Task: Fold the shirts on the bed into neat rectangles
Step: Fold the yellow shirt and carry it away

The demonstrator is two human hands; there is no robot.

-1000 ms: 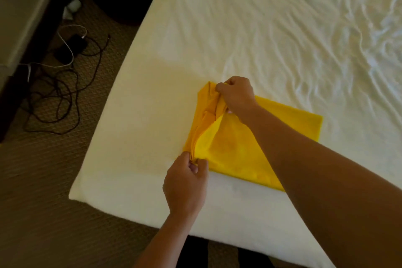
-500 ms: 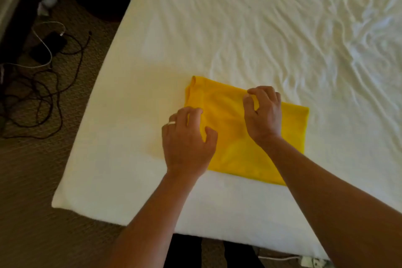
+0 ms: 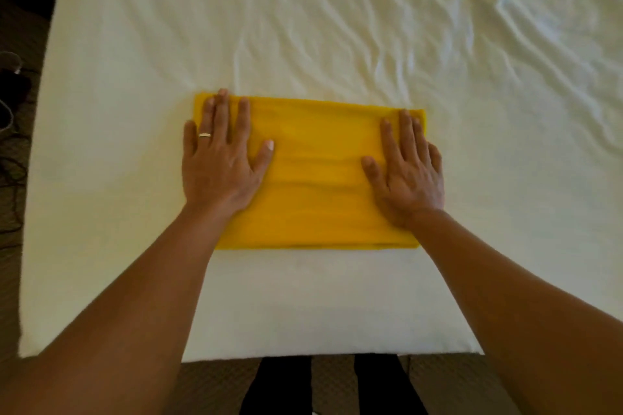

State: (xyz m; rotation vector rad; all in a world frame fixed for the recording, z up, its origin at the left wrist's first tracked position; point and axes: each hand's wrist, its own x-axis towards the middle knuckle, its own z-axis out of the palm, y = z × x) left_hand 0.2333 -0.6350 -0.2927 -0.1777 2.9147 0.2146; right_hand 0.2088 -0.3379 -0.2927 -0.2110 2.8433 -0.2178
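You had the yellow shirt [image 3: 317, 175] at frame centre, near the lower edge of the bed [image 3: 135, 44], already a rectangle. Left hand [image 3: 220, 158] lay flat, fingers spread, on its left end; right hand [image 3: 406, 172] flat, fingers straight, on its right end. Looked like the final smoothing step. Next move probably called for lifting off cleanly without dragging the folds. No other shirts visible.

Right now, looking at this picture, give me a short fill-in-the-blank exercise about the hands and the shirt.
1. The folded shirt is coloured ____.
2. Both hands press ____ on the shirt, fingers straight.
3. The ring sits on the ____ hand.
4. The right hand covers the shirt's ____ end, on the white bed sheet.

Missing words: yellow; flat; left; right
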